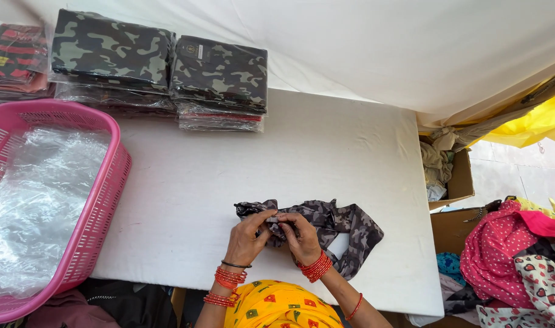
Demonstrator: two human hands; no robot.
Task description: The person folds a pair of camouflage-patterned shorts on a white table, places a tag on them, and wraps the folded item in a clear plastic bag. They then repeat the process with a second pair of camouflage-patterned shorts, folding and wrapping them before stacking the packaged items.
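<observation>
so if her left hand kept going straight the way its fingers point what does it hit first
The left hand points up and right, into the grey camouflage cloth it already pinches, with the right hand meeting it there. Beyond that, probably only bare white table.

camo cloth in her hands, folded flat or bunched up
Bunched up: the camo cloth lies crumpled in a loose loop on the white table, one end pinched by both hands.
</observation>
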